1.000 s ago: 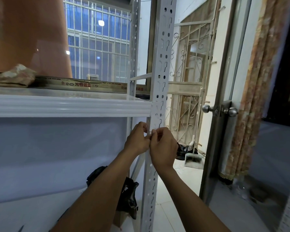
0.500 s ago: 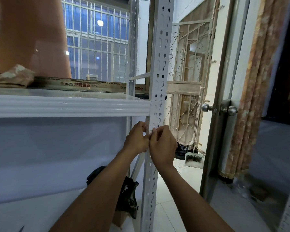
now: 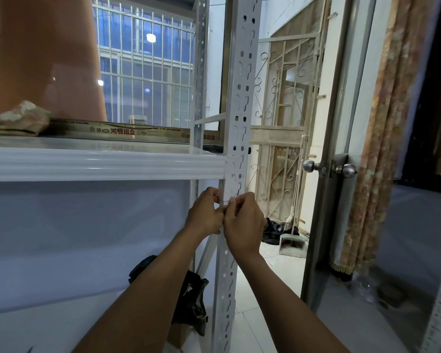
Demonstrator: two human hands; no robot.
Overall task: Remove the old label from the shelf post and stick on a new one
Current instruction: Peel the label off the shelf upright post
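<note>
A white perforated shelf post [image 3: 239, 103] runs top to bottom through the middle of the head view. Just below the white shelf [image 3: 105, 163], a small white label [image 3: 226, 200] lies across the post's front face; only its top edge shows between my fingers. My left hand [image 3: 205, 212] presses on the post's left side, fingers curled at the label's left end. My right hand [image 3: 243, 220] covers the post's front, with thumb and fingertips pinched at the label. Both hands touch each other.
An aluminium strip with red print [image 3: 117, 130] and a crumpled rag [image 3: 18, 118] lie on the shelf. A black bag [image 3: 191, 299] hangs behind the post. To the right are a door with round knobs [image 3: 308, 165], a curtain [image 3: 377, 149], a dustpan [image 3: 292, 244].
Both hands have stayed on the post at the label, shifting only slightly; the fingers have worked a little at the label's edge.
</note>
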